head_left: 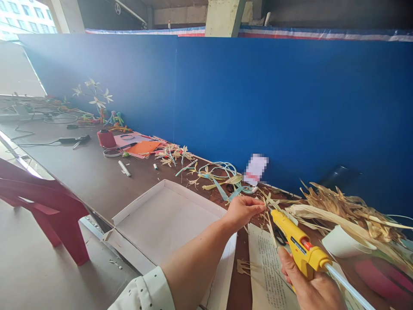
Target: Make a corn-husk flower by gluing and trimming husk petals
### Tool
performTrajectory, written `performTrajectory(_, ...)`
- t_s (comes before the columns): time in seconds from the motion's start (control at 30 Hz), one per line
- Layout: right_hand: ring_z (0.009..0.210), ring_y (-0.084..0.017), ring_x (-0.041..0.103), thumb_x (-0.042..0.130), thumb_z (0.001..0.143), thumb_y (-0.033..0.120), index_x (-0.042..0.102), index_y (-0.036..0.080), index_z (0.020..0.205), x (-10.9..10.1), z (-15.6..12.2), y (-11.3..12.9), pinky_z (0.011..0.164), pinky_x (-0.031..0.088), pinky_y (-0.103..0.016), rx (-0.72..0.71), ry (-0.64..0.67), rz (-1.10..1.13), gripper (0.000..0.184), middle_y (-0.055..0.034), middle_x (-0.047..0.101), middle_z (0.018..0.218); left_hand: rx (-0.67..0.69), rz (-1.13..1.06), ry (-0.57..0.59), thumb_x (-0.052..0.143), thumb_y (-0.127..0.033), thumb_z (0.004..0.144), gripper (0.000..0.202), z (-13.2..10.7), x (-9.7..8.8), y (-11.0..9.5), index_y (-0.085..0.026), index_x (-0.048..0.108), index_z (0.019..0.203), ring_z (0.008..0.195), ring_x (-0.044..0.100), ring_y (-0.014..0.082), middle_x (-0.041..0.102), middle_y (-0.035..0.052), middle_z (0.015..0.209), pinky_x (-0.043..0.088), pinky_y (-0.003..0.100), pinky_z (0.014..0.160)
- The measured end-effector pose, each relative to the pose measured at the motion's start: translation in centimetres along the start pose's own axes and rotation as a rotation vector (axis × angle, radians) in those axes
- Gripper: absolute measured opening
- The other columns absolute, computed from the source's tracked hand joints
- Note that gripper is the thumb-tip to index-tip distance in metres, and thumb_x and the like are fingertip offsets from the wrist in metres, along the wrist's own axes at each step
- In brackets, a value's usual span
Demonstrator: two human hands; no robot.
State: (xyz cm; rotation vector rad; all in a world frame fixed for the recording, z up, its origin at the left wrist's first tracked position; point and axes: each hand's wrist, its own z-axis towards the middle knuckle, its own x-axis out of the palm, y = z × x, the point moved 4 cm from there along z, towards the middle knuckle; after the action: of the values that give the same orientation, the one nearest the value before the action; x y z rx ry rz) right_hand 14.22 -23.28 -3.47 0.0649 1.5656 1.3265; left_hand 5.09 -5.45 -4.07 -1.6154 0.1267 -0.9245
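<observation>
Right hand (313,289) clamped on yellow glue gun (295,239); label (298,245) illegible. Left hand (242,212) pinched pale piece (265,206), mostly hidden. Printed sheet (263,262) was cut off, text unreadable.

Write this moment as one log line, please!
left hand: pinching pale piece | right hand: holding yellow glue gun | gun tip: near left hand

A red plastic chair (72,228) stands at the near left. Orange paper (145,147) lies on the counter (90,174), and a blue partition (258,99) runs along its far side.
</observation>
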Motion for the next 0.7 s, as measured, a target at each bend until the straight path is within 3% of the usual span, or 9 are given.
performTrajectory(0.1,0.068,-0.027,0.067,0.063,0.063,0.07,0.062,0.021,0.09,0.2,-0.05,-0.01,0.057,0.052,-0.032,0.021,0.011,0.051,0.056,-0.0058,0.07,0.071,0.006,0.018,-0.001,0.085,-0.047,0.044,0.046,0.0,-0.05,0.08,-0.011,0.071,0.07,0.057,0.051,0.0082,0.061,0.0018,0.062,0.044,0.025,0.062)
performTrajectory(0.3,0.064,-0.025,0.066,0.061,0.063,0.072,0.063,0.019,0.083,0.49,-0.29,-0.27,0.058,0.053,-0.031,0.095,0.07,0.137,0.057,-0.0074,0.07,0.07,0.002,0.002,0.006,0.085,-0.048,0.043,0.047,-0.07,-0.02,0.01,-0.011,0.071,0.07,0.057,0.05,0.0081,0.061,0.0011,0.062,0.043,0.025,0.062)
performTrajectory(0.7,0.066,-0.025,0.066,0.062,0.064,0.071,0.064,0.019,0.085,0.23,-0.22,-0.31,0.06,0.054,-0.03,0.069,0.047,0.172,0.057,-0.008,0.07,0.074,-0.012,-0.007,0.005,0.085,-0.046,0.044,0.044,-0.22,0.09,-0.17,-0.012,0.071,0.068,0.056,0.05,0.0074,0.062,0.0007,0.062,0.043,0.024,0.061)
